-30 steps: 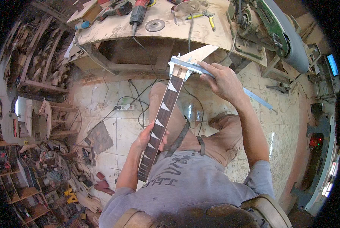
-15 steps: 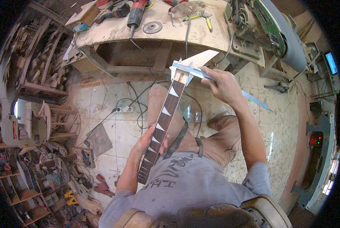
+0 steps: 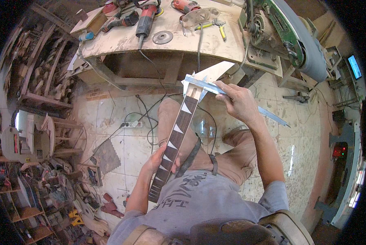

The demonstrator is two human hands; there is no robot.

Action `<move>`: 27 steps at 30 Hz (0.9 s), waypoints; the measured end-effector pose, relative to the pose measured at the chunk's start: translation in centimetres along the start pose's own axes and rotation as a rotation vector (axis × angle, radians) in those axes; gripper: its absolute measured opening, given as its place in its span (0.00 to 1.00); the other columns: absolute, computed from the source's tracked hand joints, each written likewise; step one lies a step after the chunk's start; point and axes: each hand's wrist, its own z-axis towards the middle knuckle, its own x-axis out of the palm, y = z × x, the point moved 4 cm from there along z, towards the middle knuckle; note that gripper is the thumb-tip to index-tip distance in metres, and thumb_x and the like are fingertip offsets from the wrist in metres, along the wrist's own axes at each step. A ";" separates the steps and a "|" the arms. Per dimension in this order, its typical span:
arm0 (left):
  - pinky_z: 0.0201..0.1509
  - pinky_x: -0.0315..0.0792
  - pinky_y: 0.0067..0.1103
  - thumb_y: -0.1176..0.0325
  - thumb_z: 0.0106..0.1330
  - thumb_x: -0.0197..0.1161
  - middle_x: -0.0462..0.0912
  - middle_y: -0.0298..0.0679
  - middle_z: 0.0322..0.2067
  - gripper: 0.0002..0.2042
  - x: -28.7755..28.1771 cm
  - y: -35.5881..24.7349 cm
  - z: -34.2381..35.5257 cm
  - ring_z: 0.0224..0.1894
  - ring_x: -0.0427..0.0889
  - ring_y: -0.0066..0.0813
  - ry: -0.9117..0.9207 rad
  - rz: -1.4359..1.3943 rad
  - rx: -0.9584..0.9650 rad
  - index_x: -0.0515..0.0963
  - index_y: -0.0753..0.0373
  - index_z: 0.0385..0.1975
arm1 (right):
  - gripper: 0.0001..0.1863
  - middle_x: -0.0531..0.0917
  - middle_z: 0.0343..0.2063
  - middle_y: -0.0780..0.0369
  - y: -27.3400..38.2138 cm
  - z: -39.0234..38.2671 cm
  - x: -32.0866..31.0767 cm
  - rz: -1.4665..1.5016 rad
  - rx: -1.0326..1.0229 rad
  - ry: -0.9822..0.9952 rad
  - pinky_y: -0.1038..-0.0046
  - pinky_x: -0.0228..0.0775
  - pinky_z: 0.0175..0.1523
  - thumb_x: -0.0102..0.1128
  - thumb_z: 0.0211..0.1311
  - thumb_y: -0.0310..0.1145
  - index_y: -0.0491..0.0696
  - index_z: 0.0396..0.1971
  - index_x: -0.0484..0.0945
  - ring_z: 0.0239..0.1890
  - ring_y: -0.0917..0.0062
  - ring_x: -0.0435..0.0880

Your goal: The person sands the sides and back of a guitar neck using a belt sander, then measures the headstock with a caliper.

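Observation:
A guitar neck (image 3: 184, 122) slants across my lap, its dark fretboard facing up with white sharkfin-shaped inlays. My left hand (image 3: 154, 160) is closed around it toward the body end, thumb at one edge and fingertips showing at the other. In my right hand (image 3: 241, 102) is a metal vernier caliper (image 3: 207, 84), gripped between thumb and fingers. The caliper lies across the neck where the fretboard meets the pale, pointed headstock (image 3: 219, 70), with its jaws at the neck's two sides. Whether both jaws touch the wood cannot be made out.
Ahead stands a dusty workbench (image 3: 113, 47) bearing a grinder (image 3: 146, 22), a drill (image 3: 119, 21), a metal disc (image 3: 162, 37) and yellow-handled pliers (image 3: 222, 32). A belt sander (image 3: 313, 59) is at the right. Cables and a power strip (image 3: 132, 124) lie on the tiled floor.
The neck and caliper sit slightly lower in the picture, while the bench has shifted a little as the view tilted. Both hands keep their holds.

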 end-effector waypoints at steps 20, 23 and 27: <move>0.25 0.77 0.25 0.37 0.75 0.35 0.85 0.45 0.28 0.35 0.1 -0.4 0.0 0.21 0.83 0.33 -0.010 0.044 0.024 0.77 0.68 0.47 | 0.22 0.84 0.33 0.53 0.2 -0.1 0.6 0.026 0.057 0.066 0.59 0.78 0.39 0.64 0.63 0.42 0.49 0.55 0.79 0.32 0.55 0.85; 0.25 0.76 0.24 0.38 0.76 0.34 0.85 0.44 0.29 0.35 0.4 -0.9 -0.3 0.21 0.83 0.32 -0.019 0.057 0.004 0.77 0.68 0.47 | 0.22 0.84 0.32 0.53 0.9 -0.2 0.4 0.031 0.040 0.063 0.59 0.78 0.38 0.63 0.64 0.42 0.49 0.56 0.78 0.32 0.56 0.85; 0.25 0.76 0.22 0.39 0.77 0.34 0.85 0.42 0.29 0.35 0.5 -1.0 -0.4 0.21 0.82 0.30 -0.007 0.055 0.017 0.77 0.69 0.47 | 0.22 0.84 0.33 0.53 0.8 -0.1 0.5 0.003 -0.004 0.043 0.58 0.78 0.39 0.63 0.65 0.42 0.50 0.56 0.78 0.32 0.56 0.85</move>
